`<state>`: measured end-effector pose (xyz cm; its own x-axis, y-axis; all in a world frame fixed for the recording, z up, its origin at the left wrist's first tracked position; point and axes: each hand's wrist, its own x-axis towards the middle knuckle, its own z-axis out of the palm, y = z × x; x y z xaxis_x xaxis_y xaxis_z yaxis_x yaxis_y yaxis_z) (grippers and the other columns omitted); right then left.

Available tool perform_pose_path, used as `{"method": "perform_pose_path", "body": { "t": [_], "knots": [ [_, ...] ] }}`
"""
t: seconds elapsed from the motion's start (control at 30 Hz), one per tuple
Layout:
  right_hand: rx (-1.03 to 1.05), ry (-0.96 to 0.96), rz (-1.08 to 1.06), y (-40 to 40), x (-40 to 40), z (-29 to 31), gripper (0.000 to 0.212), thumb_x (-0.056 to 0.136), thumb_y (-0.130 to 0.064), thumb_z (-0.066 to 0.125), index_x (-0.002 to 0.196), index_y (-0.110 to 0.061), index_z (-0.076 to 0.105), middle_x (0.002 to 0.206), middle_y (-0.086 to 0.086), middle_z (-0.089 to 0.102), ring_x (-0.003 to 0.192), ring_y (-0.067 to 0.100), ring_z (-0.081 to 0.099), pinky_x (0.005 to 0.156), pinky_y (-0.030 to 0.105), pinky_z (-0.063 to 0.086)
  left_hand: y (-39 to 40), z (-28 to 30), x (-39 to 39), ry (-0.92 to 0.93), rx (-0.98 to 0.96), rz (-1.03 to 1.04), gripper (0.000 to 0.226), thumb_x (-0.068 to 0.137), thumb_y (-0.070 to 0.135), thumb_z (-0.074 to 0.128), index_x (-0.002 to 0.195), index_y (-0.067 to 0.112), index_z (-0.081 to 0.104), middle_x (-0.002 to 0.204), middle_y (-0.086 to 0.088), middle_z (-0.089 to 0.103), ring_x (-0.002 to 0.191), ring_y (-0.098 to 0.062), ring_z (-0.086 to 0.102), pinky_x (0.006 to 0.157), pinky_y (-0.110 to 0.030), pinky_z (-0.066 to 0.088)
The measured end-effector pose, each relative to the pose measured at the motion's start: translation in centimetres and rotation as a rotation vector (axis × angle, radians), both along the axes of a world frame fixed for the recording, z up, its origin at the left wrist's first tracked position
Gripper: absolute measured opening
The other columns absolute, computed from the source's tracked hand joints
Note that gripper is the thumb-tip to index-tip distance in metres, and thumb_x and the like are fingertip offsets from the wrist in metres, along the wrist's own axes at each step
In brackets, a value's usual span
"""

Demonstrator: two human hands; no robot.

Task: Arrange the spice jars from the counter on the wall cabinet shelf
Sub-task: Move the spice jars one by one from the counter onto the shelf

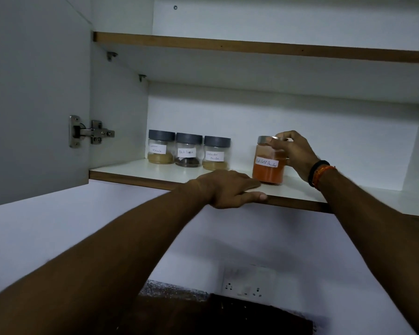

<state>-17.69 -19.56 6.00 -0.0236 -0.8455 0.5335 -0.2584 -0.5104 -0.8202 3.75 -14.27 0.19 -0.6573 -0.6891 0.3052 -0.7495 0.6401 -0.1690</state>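
Orange chilli jar (269, 165) between right fingers (279, 141).

The right hand (293, 153) covers the red chilli jar (268, 165) along its right side and part of the lid. The leftmost jar (161, 147) at the shelf's (131, 169) back-left corner wears a label too faint to read (the coriander jar (215, 153) barely legible). Both forearms run off the bottom edge; the socket plate (248, 282) below is blurred.
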Motion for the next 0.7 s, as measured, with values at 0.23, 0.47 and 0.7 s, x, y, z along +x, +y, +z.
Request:
{"method": "perform_pose_path", "body": {
  "t": [0.23, 0.47, 0.7],
  "knots": [
    [-0.081, 0.141, -0.005, -3.3, 1.3, -0.2, 0.044, 0.082, -0.039, 0.078, 0.111, -0.011, 0.06, 0.123, 0.008, 0.063, 0.112, 0.032, 0.064, 0.097, 0.051, 0.054, -0.1, 0.1, 0.0, 0.023, 0.021, -0.011, 0.068, 0.099, 0.066, 0.026, 0.15, 0.024, 0.042, 0.152, -0.004, 0.048, 0.136, -0.024, 0.048, 0.111, -0.041, 0.038],
    [-0.121, 0.356, -0.144, -5.7, 2.0, 1.3, 0.045, 0.083, -0.037, 0.079, 0.117, -0.011, 0.068, 0.117, 0.009, 0.068, 0.109, 0.03, 0.063, 0.097, 0.048, 0.054, 0.2, 0.3, -0.1, 0.032, 0.043, -0.017, 0.066, 0.1, 0.063, 0.029, 0.149, 0.022, 0.042, 0.152, -0.002, 0.049, 0.137, -0.022, 0.047, 0.114, -0.042, 0.038],
    [-0.092, 0.32, -0.201, -7.7, 3.3, 1.4, 0.039, 0.083, -0.027, 0.08, 0.116, -0.009, 0.069, 0.117, 0.013, 0.069, 0.108, 0.032, 0.065, 0.096, 0.049, 0.055, 0.1, 0.3, 0.1, 0.048, 0.019, -0.031, 0.066, 0.1, 0.064, 0.03, 0.148, 0.022, 0.046, 0.148, -0.001, 0.053, 0.133, -0.021, 0.049, 0.111, -0.039, 0.038]
  ]
}}
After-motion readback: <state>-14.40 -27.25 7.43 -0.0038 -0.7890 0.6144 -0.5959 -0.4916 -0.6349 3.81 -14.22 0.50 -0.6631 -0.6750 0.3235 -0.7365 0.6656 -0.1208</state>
